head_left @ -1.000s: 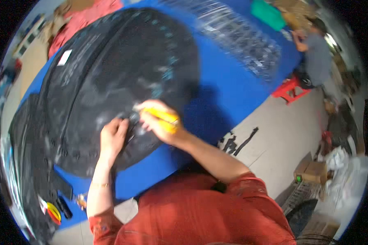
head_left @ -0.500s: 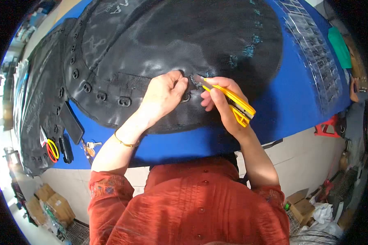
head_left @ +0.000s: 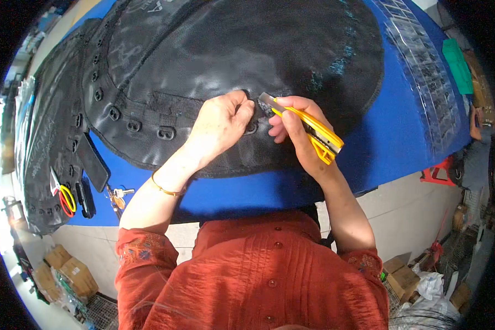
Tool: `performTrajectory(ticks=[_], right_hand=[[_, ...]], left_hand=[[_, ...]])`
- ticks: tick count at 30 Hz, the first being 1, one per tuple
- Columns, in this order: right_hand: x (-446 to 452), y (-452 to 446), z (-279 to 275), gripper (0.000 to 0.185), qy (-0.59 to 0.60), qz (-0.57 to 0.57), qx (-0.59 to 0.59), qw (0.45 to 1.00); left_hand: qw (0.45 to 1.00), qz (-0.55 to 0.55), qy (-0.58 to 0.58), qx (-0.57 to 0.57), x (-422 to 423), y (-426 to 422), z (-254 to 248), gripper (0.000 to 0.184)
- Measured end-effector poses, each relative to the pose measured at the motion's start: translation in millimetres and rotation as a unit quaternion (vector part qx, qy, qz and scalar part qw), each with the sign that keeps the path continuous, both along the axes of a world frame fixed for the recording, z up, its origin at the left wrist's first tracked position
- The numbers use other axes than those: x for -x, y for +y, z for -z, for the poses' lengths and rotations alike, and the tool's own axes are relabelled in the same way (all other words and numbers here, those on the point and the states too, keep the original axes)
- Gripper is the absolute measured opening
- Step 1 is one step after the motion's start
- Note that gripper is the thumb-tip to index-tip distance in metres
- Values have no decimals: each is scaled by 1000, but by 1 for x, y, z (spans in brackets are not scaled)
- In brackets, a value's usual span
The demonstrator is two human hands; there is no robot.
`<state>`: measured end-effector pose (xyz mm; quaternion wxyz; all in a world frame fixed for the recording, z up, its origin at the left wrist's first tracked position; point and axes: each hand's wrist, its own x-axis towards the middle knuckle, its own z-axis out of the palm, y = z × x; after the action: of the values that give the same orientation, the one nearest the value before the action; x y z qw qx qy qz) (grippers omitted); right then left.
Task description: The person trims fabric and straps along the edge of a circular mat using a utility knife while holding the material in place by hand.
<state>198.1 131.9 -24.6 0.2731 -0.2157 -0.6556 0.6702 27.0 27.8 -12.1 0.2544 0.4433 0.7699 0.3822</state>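
Observation:
A large black mesh piece [head_left: 220,60] with a curved edge lies over the blue table, black buckles [head_left: 133,125] fixed along its border. My left hand [head_left: 223,122] is closed, thumb against the fingers, at a buckle on the lower part of the piece; whatever it pinches is mostly hidden. My right hand [head_left: 302,129] holds a yellow utility knife [head_left: 316,132], its blade out and pointing up-left, just right of my left fingertips. Light blue marks [head_left: 338,66] show on the mesh at the upper right.
Scissors [head_left: 67,199], a black phone-like slab [head_left: 92,162] and keys [head_left: 121,192] lie at the left. Another black piece [head_left: 47,137] is beyond them. Clear plastic packs [head_left: 426,77], a green item [head_left: 457,66] and a red stool [head_left: 439,171] are at the right.
The view has swung from a blurred tilt to a steadier one over the hands. Over the last half second both hands stay close together, the knife blade slightly further up-left.

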Motion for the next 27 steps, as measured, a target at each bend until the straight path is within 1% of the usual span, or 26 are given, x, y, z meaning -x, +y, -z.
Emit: performTrajectory(ticks=[5,14,21,23,27], right_hand=[[0,2,1,27,5,-13,17,1000],[-2,4,-1,25,-12,-14,1,1000],[-3,2,-2,24,-19,-16,10,1000],[-4,2,-1,26,9,-9,32,999],[-2,2,-1,28,16,8,30,999]], left_hand=[[1000,0,2,3,1,0,3,29],[1000,-9,-12,-6,0,1,5,29],[1000,-12,11,-2,1,1,5,30],[1000,-13,8,-4,1,1,5,30],[1000,-7,7,-7,1,1,4,30]])
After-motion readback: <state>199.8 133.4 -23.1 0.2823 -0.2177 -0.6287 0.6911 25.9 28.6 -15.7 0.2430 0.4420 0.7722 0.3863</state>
